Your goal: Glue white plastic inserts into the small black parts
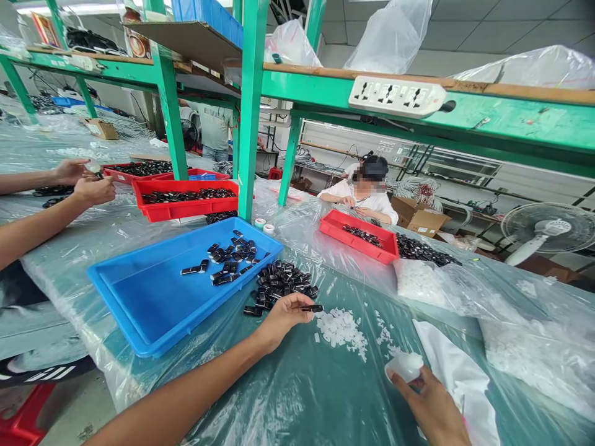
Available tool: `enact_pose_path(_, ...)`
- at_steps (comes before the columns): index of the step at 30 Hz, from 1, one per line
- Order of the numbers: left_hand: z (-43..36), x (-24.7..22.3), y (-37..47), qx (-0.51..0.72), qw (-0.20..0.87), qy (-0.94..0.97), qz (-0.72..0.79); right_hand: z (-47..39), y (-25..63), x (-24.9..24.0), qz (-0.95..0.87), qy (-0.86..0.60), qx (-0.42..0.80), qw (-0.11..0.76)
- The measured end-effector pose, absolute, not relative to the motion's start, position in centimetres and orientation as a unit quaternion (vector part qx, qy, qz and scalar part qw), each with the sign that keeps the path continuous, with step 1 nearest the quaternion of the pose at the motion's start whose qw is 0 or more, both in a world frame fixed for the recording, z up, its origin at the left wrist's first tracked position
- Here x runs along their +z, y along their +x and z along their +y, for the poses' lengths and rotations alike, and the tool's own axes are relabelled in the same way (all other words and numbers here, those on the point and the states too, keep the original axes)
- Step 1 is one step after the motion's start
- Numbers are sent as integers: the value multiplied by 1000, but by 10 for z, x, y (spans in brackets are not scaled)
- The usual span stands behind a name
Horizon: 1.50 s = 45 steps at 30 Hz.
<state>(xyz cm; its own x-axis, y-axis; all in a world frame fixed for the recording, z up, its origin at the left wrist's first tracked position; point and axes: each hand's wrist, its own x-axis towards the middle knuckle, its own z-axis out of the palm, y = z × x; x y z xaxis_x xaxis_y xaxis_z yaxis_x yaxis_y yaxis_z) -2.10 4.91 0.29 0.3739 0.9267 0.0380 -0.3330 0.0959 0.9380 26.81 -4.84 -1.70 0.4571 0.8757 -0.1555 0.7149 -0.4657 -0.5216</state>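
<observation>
My left hand (284, 317) pinches a small black piece (312, 308) between thumb and fingers, just above the table. Close by lies a heap of similar black pieces (283, 282). Beside the held piece, small white plastic bits (341, 331) are spread on the plastic-covered table. In my right hand (434, 399) is a rounded white object (404, 367), its exact kind unclear, gripped near the lower right. A white sheet (458, 371) lies under and beyond that hand. A blue tray (139, 303) on the left holds more black pieces (232, 257) at its far end.
A green shelf post (253, 118) rises behind the blue tray. Red trays (186, 210) stand near a co-worker's hands (95, 186) at left. Across the table, another person (367, 192) works behind a red tray (360, 238). Clear bags (534, 347) and a fan (553, 226) are at right.
</observation>
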Motion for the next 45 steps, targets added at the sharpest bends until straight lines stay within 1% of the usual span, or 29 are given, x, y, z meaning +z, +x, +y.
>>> enact_pose_path(3, 48, 3, -20, 464, 733, 417, 271, -48, 265, -16, -479, -827, 207, 209)
enact_pose_path(6, 47, 3, -19, 466, 764, 371, 248, -48, 262, -18, -476, -816, 215, 250)
enact_pose_path(9, 48, 2, -18, 471, 778, 345, 232, -47, 260, -23, -474, -802, 233, 279)
enact_pose_path(18, 46, 2, -18, 467, 791, 324, 227, -46, 256, -24, -470, -794, 259, 284)
enact_pose_path(22, 45, 3, -19, 476, 775, 336, 243, -47, 248, -21, -460, -789, 265, 310)
enact_pose_path(24, 45, 4, -19, 476, 764, 354, 254, -49, 238, -18, -443, -766, 275, 376)
enact_pose_path(27, 44, 7, -19, 459, 746, 400, 270, -52, 220, -12, -414, -694, 303, 505)
enact_pose_path(29, 42, 8, -19, 441, 726, 452, 274, -54, 209, -9, -399, -662, 325, 545)
enact_pose_path(33, 36, 6, -17, 397, 659, 578, 272, -57, 196, -7, -356, -604, 389, 598)
enact_pose_path(37, 28, -2, -12, 359, 651, 613, 266, -60, 190, -5, -342, -551, 445, 618)
enact_pose_path(40, 24, -7, -9, 339, 658, 615, 271, -63, 187, -2, -368, -538, 439, 619)
enact_pose_path(45, 20, -6, -9, 311, 634, 652, 275, -66, 185, -1, -382, -533, 418, 629)
